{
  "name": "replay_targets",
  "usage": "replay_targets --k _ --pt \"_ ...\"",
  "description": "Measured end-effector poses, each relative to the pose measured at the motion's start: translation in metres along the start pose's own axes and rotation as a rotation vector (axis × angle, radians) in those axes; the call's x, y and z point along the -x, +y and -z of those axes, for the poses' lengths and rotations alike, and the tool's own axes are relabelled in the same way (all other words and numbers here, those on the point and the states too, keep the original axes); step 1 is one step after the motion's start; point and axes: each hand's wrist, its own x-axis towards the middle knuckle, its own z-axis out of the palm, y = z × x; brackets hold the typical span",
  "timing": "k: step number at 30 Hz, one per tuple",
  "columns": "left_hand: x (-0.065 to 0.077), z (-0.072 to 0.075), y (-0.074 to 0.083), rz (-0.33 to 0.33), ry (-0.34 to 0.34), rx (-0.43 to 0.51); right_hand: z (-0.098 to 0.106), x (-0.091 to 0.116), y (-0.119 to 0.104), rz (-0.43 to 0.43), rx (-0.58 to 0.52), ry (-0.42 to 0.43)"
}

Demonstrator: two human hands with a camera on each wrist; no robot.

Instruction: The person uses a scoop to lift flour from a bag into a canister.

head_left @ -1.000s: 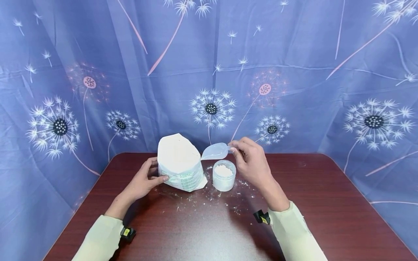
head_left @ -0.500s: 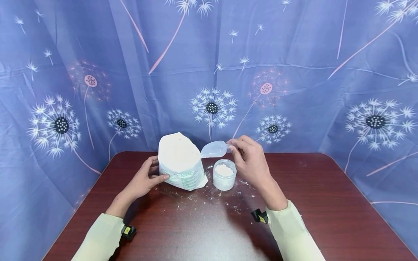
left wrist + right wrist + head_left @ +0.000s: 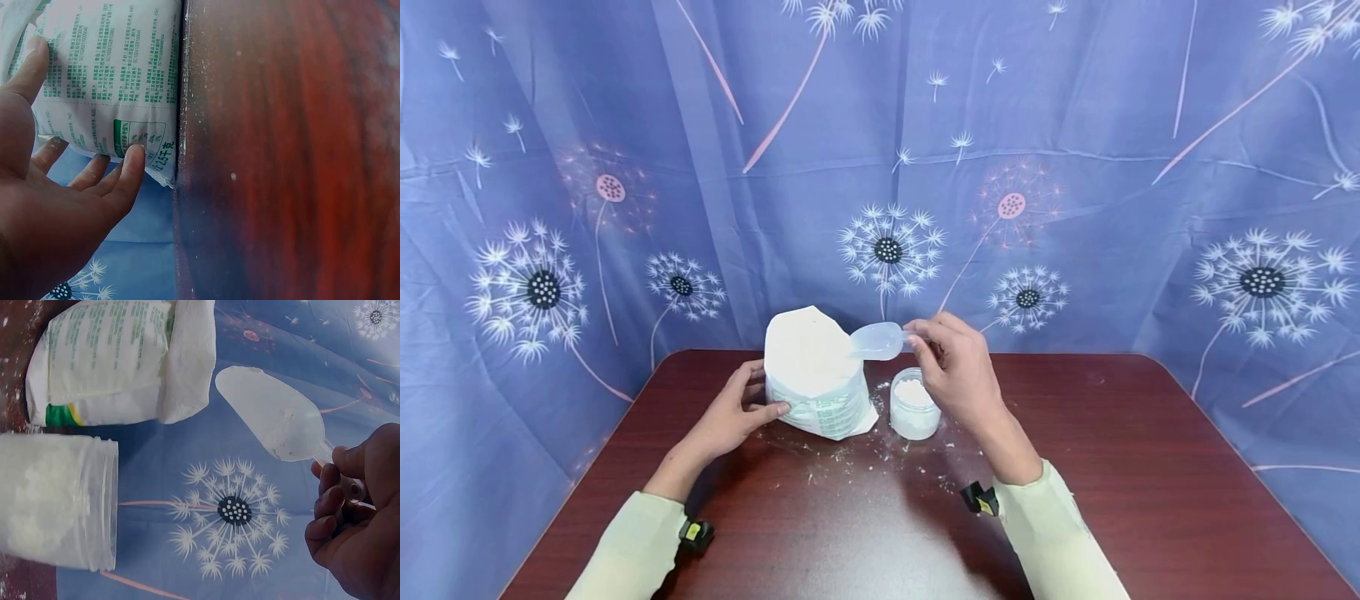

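A white paper bag [image 3: 820,408] with green print stands upright and open at the top, white powder like flour filling its mouth. My left hand [image 3: 730,417] holds its left side, thumb on the front and the other fingers spread along the side. In my right hand [image 3: 961,371] is the handle of a translucent plastic scoop [image 3: 878,341], its tip overlapping the bag's right rim in the head view. Only a little powder clings to the scoop [image 3: 275,415] in the right wrist view. Below the scoop stands a clear, lidless jar [image 3: 914,418] with white powder inside.
Spilled powder dots the dark red wooden table [image 3: 835,517] around the bag and jar. A blue curtain [image 3: 1075,100] with dandelion print hangs right behind the table's back edge. Wrist cameras sit at both sleeves.
My right hand has moved left with the scoop, bringing its tip from beside the bag's rim to over the mouth. The left hand, bag and jar have stayed put.
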Motion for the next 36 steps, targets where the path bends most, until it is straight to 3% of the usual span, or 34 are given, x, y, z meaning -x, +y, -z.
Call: replay_targets --k 11,36 --pt "0.001 -0.001 0.000 0.005 0.007 -0.018 -0.021 -0.002 -0.010 0.013 -0.032 -0.025" --pt "0.001 0.000 0.001 0.036 0.005 -0.047 -0.056 0.002 -0.010 -0.016 -0.043 -0.084"
